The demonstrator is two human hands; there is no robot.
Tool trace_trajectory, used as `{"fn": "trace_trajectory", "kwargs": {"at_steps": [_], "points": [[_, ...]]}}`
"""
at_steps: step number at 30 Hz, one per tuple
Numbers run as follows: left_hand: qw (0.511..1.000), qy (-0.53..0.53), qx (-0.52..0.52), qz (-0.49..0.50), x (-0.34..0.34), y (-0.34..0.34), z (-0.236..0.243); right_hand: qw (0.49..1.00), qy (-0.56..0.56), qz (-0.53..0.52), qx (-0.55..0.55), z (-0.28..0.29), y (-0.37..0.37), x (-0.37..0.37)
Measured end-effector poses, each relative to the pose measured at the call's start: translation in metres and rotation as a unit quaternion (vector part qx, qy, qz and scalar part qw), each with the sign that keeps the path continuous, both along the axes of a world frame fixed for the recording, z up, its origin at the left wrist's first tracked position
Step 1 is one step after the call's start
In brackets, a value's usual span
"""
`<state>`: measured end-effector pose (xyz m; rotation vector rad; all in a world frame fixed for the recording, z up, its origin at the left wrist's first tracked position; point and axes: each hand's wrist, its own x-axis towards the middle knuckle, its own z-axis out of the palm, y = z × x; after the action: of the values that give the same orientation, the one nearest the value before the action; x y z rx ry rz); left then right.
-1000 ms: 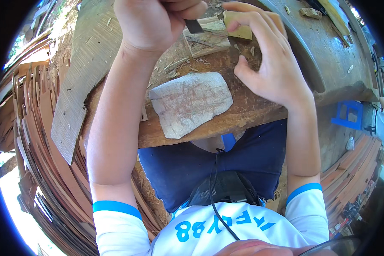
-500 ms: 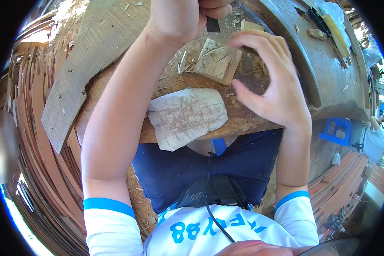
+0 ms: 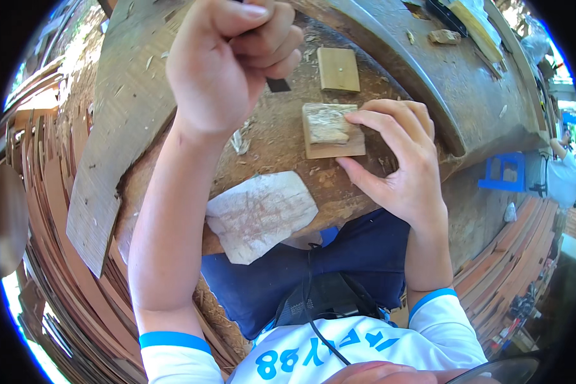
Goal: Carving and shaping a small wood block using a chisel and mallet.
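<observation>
My left hand [image 3: 233,61] is closed in a raised fist over the left of the workbench; what it grips is mostly hidden. A dark flat piece [image 3: 278,85] shows just below its fingers, and I cannot tell whether the two are joined. My right hand [image 3: 400,150] holds a squarish wooden block [image 3: 336,149] by its right side, thumb at the near edge and index fingertip on top. Rough, splintered pale wood covers much of the block's upper face. Beyond it lies a smoother square wooden block [image 3: 339,69], untouched.
A worn whitish pad [image 3: 262,214] overhangs the bench's [image 3: 358,192] near edge. Wood chips [image 3: 240,142] lie beside my left wrist. A weathered board [image 3: 99,198] juts out at left, near stacked wood strips [image 3: 48,211]. To the right are a curved timber [image 3: 416,80], a blue stool [image 3: 502,173] and another person [image 3: 562,176].
My right hand has closed onto the block, which now sits turned straighter. My left fist has shifted left and nearer, bringing the farther block into fuller view.
</observation>
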<state>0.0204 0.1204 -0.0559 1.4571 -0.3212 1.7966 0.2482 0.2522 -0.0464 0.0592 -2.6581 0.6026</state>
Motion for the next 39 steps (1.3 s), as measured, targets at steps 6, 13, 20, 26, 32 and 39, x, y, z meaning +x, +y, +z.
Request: {"fn": "trace_trajectory", "kwargs": {"at_steps": [6,13,20,26,32,39], "points": [[0.894,0.007,-0.358,0.270,0.026,-0.027,0.031,0.997,0.034,-0.061,-0.018,-0.011,0.014,0.005],[0.892,0.099,-0.364,0.250,0.049,0.009,0.041,0.996,0.043,-0.066,-0.045,-0.011,0.016,0.014],[0.857,0.215,-0.350,0.312,0.055,0.023,0.036,0.967,0.102,-0.220,0.085,-0.004,0.037,0.009],[0.827,0.156,-0.403,0.359,0.059,0.025,0.021,0.977,0.106,-0.186,0.007,0.006,0.013,0.014],[0.849,0.092,-0.395,0.339,0.060,0.010,0.024,0.992,0.119,-0.026,-0.030,-0.022,0.002,0.003],[0.864,0.161,-0.339,0.335,0.053,0.007,0.023,0.996,0.071,0.044,-0.020,-0.013,0.030,0.001]]}}
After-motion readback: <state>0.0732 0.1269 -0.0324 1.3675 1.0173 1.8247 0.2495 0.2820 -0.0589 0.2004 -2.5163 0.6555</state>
